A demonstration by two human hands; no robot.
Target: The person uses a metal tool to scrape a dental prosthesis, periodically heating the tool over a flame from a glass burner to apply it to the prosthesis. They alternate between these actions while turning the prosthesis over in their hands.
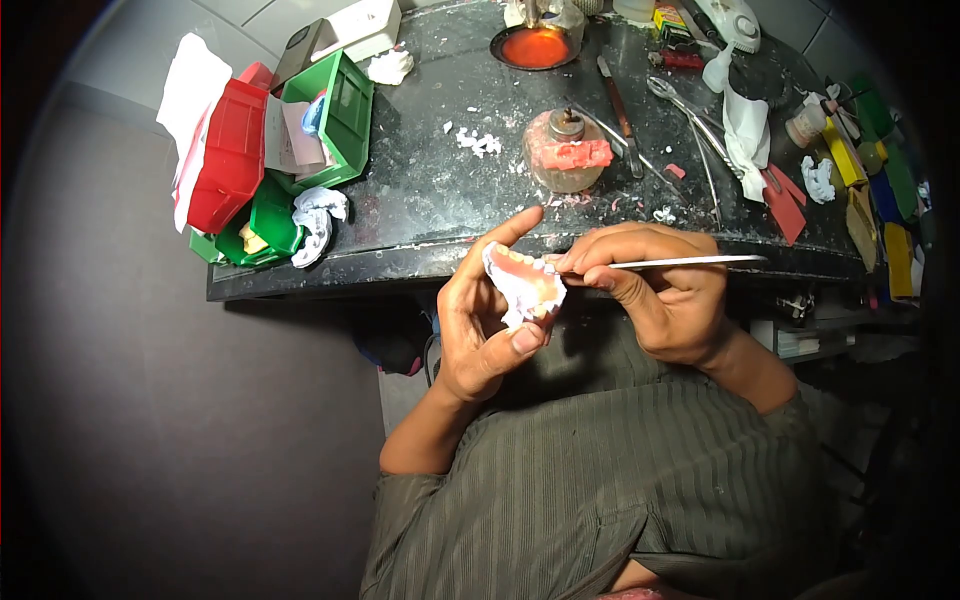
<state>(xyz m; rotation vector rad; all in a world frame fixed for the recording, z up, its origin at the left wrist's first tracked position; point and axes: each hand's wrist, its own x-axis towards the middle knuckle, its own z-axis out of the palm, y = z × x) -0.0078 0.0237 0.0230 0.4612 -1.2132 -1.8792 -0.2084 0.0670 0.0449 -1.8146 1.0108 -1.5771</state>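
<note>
My left hand [482, 325] holds a white plaster dental cast [524, 287] with a row of teeth set in pink wax, gripped between thumb and fingers just in front of the bench edge. My right hand [660, 290] is closed on a thin metal carving instrument [690, 262], held like a pen. Its working tip touches the cast near the teeth, and its handle points right.
The dark bench [440, 190] carries a glass spirit lamp with pink wax [566, 150], metal hand tools [622, 115], a bowl of orange wax [535, 47], red and green plastic bins [270, 150], white plaster casts [318, 215] and scattered wax scraps.
</note>
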